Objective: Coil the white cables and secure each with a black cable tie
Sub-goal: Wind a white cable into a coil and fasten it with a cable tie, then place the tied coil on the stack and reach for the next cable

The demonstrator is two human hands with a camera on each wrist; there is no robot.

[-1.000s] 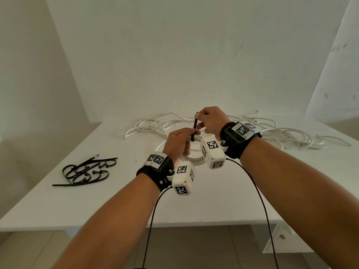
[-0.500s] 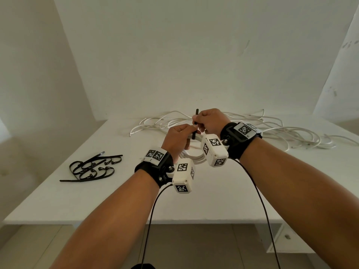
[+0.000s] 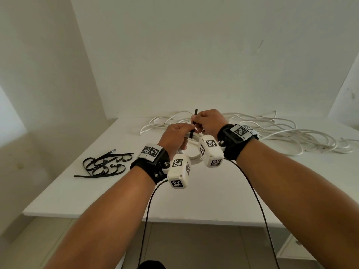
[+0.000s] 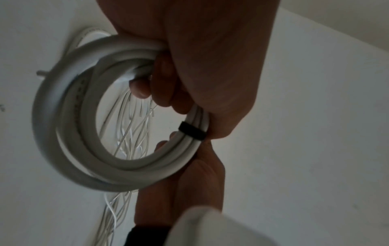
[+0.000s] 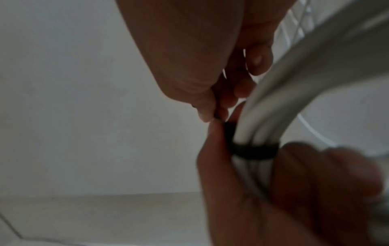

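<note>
Both hands are raised over the white table [image 3: 116, 191] and meet at a coiled white cable [image 3: 192, 158]. My left hand [image 3: 183, 131] grips the coil [image 4: 69, 133] with its fingers curled round the strands. A black cable tie [image 4: 192, 130] is wrapped as a band round the strands beside that grip. My right hand [image 3: 196, 123] pinches the tie's tail [image 3: 195, 113], whose end stands up above the fingers. In the right wrist view the band [image 5: 254, 151] sits tight on the coil [image 5: 294, 83], and the pinch [image 5: 216, 116] is just left of it.
A heap of spare black cable ties [image 3: 104, 165] lies on the table's left part. Loose white cables [image 3: 272, 131] sprawl along the back and right side. The walls stand close behind and to the left. Black wrist-camera leads hang down below both forearms.
The right hand's pinch has gone from the tail's tip to lower on the tie, so the tail now sticks out above the fingers. Both hands stay together at the coil.
</note>
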